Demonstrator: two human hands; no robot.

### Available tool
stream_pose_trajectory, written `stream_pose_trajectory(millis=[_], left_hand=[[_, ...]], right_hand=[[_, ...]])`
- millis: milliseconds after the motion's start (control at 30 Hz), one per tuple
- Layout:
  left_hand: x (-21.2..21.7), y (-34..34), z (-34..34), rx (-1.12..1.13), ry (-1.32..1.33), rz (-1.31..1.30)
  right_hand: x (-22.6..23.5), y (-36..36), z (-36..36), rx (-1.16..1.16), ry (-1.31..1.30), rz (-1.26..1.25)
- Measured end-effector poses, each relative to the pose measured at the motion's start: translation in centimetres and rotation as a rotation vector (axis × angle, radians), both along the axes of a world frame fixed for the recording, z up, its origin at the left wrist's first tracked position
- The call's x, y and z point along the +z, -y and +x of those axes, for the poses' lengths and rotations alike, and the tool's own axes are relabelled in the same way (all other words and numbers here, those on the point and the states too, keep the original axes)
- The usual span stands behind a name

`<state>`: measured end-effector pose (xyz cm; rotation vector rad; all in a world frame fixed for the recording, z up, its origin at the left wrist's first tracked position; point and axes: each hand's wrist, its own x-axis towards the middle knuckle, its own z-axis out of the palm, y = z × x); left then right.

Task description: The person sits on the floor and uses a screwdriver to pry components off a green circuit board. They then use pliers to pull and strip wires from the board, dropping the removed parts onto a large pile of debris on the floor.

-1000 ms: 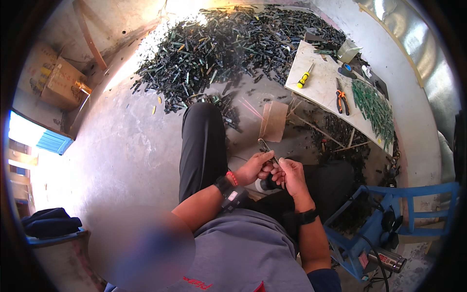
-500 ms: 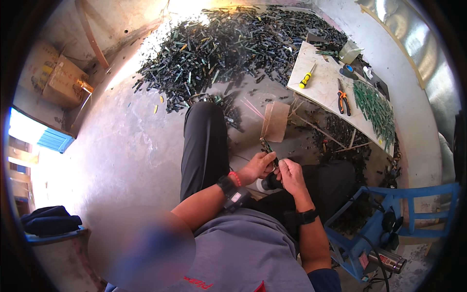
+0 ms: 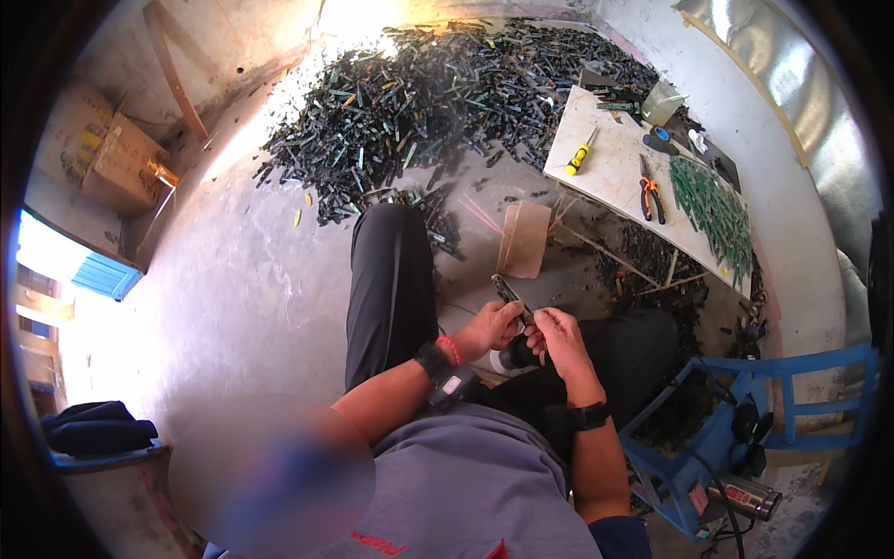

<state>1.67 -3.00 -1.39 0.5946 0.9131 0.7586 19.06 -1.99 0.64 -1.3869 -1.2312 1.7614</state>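
L hand (image 3: 491,328) has fingers clamped on a dark, narrow strip-like piece (image 3: 505,289), far end poking out nr the tan cardboard sheet (image 3: 526,240); R hand (image 3: 561,339) just beside, fingers bunched at the near end, can't tell if gripping. Orange-and-black pliers (image 3: 651,199) lie w/ thin green strips (image 3: 711,210) on a pale rectangular tabletop (image 3: 610,154).

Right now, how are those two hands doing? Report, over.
Left hand holds a slim, dark, strip-shaped piece. Right hand, fingers curled at its near end, grip unclear. Nothing visibly blocking; brown cardboard just beyond its far tip.
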Motion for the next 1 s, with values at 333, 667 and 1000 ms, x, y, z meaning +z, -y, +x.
stream_pose_trajectory(millis=[333, 667, 1000], left_hand=[[-0.2, 0.6, 0.9, -0.206, -0.031, 0.059], [0.7, 0.2, 0.6, -0.272, -0.135, 0.186], [0.3, 0.1, 0.0, -0.269, -0.18, 0.303]], right_hand=[[0.4, -0.8, -0.5, -0.01, 0.016, -0.044], [-0.1, -1.5, 0.2, 0.06, 0.053, 0.124], [-0.2, -1.7, 0.2, 0.096, 0.16, 0.298]])
